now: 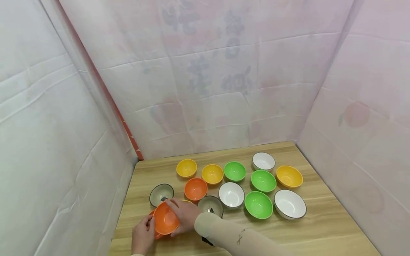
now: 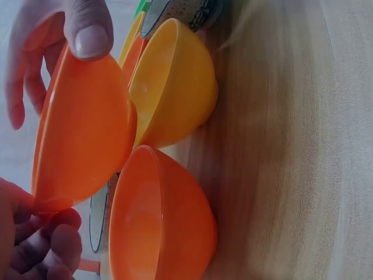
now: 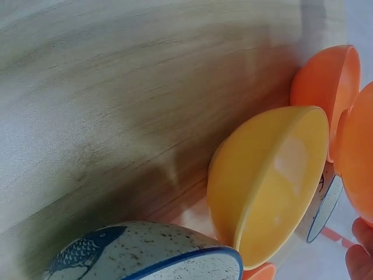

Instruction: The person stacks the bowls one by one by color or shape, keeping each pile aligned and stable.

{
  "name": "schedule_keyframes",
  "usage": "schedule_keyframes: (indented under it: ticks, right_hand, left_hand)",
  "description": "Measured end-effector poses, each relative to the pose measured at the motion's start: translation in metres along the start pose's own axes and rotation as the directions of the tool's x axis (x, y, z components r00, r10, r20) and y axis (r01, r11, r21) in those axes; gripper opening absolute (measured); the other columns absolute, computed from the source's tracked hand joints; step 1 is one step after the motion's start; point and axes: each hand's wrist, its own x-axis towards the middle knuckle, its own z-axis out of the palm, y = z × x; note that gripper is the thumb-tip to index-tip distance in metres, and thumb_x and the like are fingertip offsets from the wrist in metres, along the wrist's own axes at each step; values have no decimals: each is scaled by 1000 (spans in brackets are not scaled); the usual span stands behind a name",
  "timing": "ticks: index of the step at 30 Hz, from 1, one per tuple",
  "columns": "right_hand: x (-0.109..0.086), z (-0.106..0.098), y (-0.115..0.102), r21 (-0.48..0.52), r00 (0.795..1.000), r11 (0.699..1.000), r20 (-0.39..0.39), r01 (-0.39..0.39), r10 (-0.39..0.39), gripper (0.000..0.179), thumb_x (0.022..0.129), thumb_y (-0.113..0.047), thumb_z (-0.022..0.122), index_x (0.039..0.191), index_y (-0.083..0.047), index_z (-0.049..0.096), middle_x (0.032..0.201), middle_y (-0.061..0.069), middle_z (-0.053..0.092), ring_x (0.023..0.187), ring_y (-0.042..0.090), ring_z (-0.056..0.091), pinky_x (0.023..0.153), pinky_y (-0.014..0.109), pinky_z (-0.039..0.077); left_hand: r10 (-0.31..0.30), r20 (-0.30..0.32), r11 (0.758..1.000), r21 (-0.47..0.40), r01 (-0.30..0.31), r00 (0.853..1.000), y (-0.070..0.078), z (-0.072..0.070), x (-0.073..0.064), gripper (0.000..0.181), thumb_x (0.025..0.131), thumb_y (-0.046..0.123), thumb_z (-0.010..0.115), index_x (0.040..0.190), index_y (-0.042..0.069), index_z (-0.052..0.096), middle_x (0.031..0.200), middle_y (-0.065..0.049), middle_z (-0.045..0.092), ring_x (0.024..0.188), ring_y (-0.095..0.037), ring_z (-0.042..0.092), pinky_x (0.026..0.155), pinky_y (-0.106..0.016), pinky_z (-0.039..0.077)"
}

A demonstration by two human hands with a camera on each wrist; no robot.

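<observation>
table (image 1: 330,227): wood-grain | back sheet (image 1: 205,117): white, creased, faint grey lettering (image 1: 233,53) | right sheet (image 1: 362,71): pinkish | red strip (image 1: 130,136) — rear-left corner | rightmost yellow bowl (image 1: 289,176) — just behind dark-rimmed white bowl (image 1: 290,204), beside green bowl (image 1: 263,181)

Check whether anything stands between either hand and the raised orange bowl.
Nothing visible does: the left hand and right hand both hold the raised orange bowl directly. The lower orange bowl sits below, not between.

- Left hand (image 1: 143,233): fingers curled in a pinch.
- Right hand (image 1: 187,215): gripping, thumb apart from the fingers.
- Right forearm (image 1: 238,234) (pale-sleeved): slanted, at lower centre.
</observation>
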Motion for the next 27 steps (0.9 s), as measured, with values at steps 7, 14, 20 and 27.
schedule_keyframes:
  ticks: [7,14,20,27]
  right_hand:
    - [1,2,-2,17,999,1000,40,-17,17,119,67,-70,71,155,-24,7,149,2,33,116,13,54,94,28,48]
    - [2,3,-4,18,1000,1000,-4,-19,19,118,66,-69,73,154,-18,13,146,3,36,113,11,55,93,27,48]
    - [2,5,-4,36,1000,999,5,-11,11,116,68,-70,70,155,-23,8,148,0,34,118,11,52,97,28,46]
    - [-2,3,-2,47,1000,999,0,0,0,113,69,-69,70,154,-22,13,147,-1,35,123,11,49,100,28,43]
  left_hand:
    - [-18,-1,1000,13,18,1000,-1,0,0,19,91,7,58,103,-4,68,75,-2,62,66,-13,54,54,-23,48]
    - [-12,106,1000,0,12,994,-2,4,2,36,91,13,61,123,-5,57,91,-8,64,75,-15,57,62,-27,52]
    - [-38,14,999,-18,38,999,-3,3,3,29,91,4,54,118,-6,59,97,-17,67,79,-21,61,67,-37,56]
    - [-80,-109,997,-22,78,991,-15,-2,3,28,90,2,54,115,-8,59,84,-14,63,69,-21,56,57,-31,49]
